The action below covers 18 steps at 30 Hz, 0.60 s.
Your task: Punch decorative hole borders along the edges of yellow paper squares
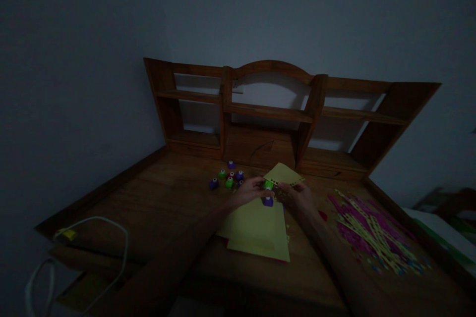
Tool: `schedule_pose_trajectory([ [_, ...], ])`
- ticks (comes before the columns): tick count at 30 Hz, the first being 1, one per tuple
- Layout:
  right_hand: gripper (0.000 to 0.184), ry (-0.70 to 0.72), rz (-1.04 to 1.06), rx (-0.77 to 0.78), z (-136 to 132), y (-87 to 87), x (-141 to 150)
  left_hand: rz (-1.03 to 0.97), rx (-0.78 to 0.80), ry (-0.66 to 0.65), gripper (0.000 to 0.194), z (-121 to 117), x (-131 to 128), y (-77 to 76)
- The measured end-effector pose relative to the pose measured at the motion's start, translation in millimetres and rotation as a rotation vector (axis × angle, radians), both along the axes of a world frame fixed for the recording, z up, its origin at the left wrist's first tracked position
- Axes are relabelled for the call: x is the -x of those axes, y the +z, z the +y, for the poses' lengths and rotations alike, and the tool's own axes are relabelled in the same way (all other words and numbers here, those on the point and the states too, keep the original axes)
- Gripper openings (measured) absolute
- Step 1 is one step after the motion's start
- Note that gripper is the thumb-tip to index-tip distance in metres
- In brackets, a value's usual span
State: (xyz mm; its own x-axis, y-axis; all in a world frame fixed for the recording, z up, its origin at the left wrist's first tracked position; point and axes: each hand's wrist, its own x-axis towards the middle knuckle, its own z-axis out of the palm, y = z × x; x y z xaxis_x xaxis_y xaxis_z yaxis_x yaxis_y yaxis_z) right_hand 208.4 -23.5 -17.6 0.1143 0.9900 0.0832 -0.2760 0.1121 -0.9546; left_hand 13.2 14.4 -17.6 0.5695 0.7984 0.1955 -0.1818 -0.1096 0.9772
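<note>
My left hand (250, 191) is closed around a small green craft punch (268, 185), with a purple punch part (267, 201) just below it. I cannot tell whether these are one punch or two. A yellow paper sheet (283, 173), with a row of holes along its near edge, reaches from the punch to my right hand (300, 195). My right fingers pinch the sheet's near edge. Beneath my hands lies a stack of yellow paper (256, 230), with a little red showing at its edges.
Several purple, green and red craft punches (229, 183) stand left of my hands. At the right lies a pile of punched yellow and pink strips (372, 228) with small coloured scraps. A wooden shelf unit (267, 111) backs the desk. A white cable (126, 242) hangs at the front left.
</note>
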Motion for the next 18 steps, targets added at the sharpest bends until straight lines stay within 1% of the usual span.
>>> schedule_pose_trajectory([
  [3, 0.037, 0.0, -0.002, 0.005, 0.2, -0.8, -0.4, 0.016, -0.044, 0.0, 0.04, 1.2, 1.0, -1.7],
  [7, 0.033, 0.032, -0.02, 0.001, 1.8, -5.9, -0.5, 0.069, -0.079, 0.045, 0.036, 0.7, 2.0, -1.0],
  [10, 0.033, 0.047, -0.058, 0.027, 4.6, -10.4, -1.2, 0.048, -0.045, 0.023, 0.036, 0.1, 1.7, -1.1],
  [13, 0.036, 0.037, -0.056, 0.03, 6.6, -12.8, -1.9, 0.016, -0.009, -0.01, 0.036, -0.7, 1.2, -0.7],
  [18, 0.042, 0.03, -0.01, 0.001, 6.9, -13.5, -2.3, -0.033, 0.026, 0.006, 0.036, -3.3, 3.2, 6.0],
])
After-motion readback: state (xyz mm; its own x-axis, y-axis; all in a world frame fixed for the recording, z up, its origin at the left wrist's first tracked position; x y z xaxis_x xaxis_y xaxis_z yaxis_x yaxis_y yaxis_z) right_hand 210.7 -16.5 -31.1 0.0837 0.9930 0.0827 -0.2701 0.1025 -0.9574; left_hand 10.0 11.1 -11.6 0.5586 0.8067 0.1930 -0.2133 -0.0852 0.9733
